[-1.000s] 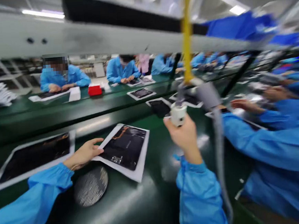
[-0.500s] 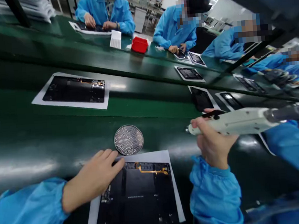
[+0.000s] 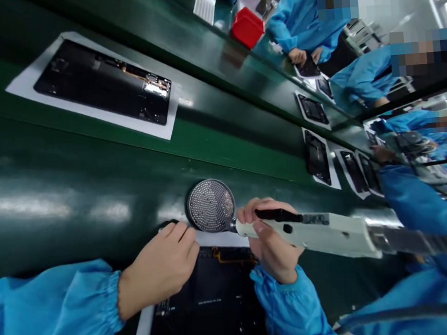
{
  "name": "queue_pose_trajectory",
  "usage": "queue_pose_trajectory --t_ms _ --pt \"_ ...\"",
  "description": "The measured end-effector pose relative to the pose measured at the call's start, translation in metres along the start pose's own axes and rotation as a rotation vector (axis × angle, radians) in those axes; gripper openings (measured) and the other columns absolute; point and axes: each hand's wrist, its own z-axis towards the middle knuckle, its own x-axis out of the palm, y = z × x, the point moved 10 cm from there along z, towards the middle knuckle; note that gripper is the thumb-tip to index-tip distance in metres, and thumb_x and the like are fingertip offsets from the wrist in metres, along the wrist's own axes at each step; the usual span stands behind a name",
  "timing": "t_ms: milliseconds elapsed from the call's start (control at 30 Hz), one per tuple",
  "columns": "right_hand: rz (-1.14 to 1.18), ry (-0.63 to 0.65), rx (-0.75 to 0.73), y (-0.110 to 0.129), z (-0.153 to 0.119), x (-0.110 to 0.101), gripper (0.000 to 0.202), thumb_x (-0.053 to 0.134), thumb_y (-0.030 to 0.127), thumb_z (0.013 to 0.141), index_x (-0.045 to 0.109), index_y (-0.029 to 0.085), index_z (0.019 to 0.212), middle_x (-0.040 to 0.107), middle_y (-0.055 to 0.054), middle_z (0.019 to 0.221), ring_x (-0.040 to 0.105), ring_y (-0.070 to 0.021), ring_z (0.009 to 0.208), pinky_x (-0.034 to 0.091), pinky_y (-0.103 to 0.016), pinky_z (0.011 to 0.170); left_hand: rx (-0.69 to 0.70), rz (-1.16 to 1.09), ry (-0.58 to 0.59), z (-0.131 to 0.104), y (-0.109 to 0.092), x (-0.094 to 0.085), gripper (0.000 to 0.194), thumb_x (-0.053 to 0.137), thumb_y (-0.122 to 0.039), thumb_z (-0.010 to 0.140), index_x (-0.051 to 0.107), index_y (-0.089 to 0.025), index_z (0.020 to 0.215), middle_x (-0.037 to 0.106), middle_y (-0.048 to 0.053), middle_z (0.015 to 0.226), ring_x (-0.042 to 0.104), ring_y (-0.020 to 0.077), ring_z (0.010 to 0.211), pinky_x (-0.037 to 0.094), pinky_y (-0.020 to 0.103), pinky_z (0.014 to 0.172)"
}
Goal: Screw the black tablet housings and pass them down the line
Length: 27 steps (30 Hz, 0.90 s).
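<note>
My right hand (image 3: pixel 274 246) is wrapped round a white electric screwdriver (image 3: pixel 314 233), a finger on its black lever. The screwdriver's tip meets or overlaps the rim of a round, dimpled metal dish (image 3: pixel 211 205); actual contact is unclear. Curled fingers close my left hand (image 3: pixel 164 267) at the upper left edge of a black tablet casing (image 3: pixel 215 312). Whatever those fingers hold is hidden, though something dark shows just behind them. Lying below both hands, the casing has an orange flex cable (image 3: pixel 230 257) along its top and a white sheet (image 3: pixel 144 331) beneath.
Across the green bench (image 3: pixel 92 167), another tablet casing (image 3: pixel 104 84) lies on paper. Several more casings (image 3: pixel 317 157) line the right side. Beyond are a red bin (image 3: pixel 248 27) and co-workers in blue. At right, another person's blue sleeve (image 3: pixel 423 198) reaches in.
My right hand has brought the screwdriver left and down to the dish's edge. My left hand's fingers have curled in. The view has tilted and shifted down.
</note>
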Motion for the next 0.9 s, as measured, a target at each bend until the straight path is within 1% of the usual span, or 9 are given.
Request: queue_pose_trajectory --t_ms 100,333,633,767,900 --pt "-0.012 -0.01 0.003 -0.0003 0.0014 0.0007 0.026 0.065 0.011 0.084 0.07 0.025 0.105 0.06 -0.002 0.08 0.059 -0.0174 0.072 0.051 -0.036 0.062 0.007 -0.01 -0.042 0.0013 0.0006 -0.0049 0.01 0.057 -0.008 0.081 0.058 -0.015 0.075 0.052 0.006 0.077 0.048 0.0229 0.071 0.042 0.036 0.061" --pt "-0.053 -0.018 -0.006 0.0015 0.004 0.0035 0.024 0.064 0.011 0.082 0.072 0.023 0.101 0.058 -0.001 0.076 0.059 -0.017 0.069 0.049 -0.034 0.058 -0.023 -0.023 -0.093 0.0011 0.0033 -0.0074 0.014 0.054 -0.004 0.081 0.058 -0.014 0.073 0.051 0.007 0.075 0.046 0.0224 0.069 0.04 0.035 0.059" --pt "-0.055 -0.004 -0.017 0.0028 0.0038 0.0062 0.024 0.065 0.01 0.083 0.071 0.022 0.103 0.059 -0.001 0.077 0.058 -0.0172 0.07 0.051 -0.036 0.06 -0.032 -0.048 -0.116 0.0014 0.0047 -0.0078 0.015 0.051 -0.003 0.081 0.06 -0.014 0.073 0.05 0.008 0.074 0.044 0.0228 0.07 0.039 0.035 0.059" --pt "-0.034 0.005 -0.013 -0.0012 0.002 0.0063 0.024 0.063 0.008 0.083 0.071 0.021 0.101 0.06 -0.002 0.078 0.058 -0.0173 0.071 0.049 -0.035 0.059 -0.022 -0.056 -0.099 0.0027 0.0047 -0.0069 0.015 0.051 -0.003 0.079 0.061 -0.013 0.073 0.049 0.008 0.075 0.044 0.0229 0.07 0.04 0.036 0.06" --pt "-0.039 0.018 -0.006 -0.0005 0.0013 0.0054 0.027 0.063 0.008 0.083 0.07 0.022 0.106 0.061 -0.002 0.08 0.059 -0.0178 0.073 0.049 -0.037 0.062 -0.015 -0.082 -0.039 0.0034 0.006 -0.0056 0.008 0.058 -0.008 0.075 0.059 -0.014 0.07 0.049 0.007 0.075 0.045 0.0233 0.071 0.042 0.036 0.06"
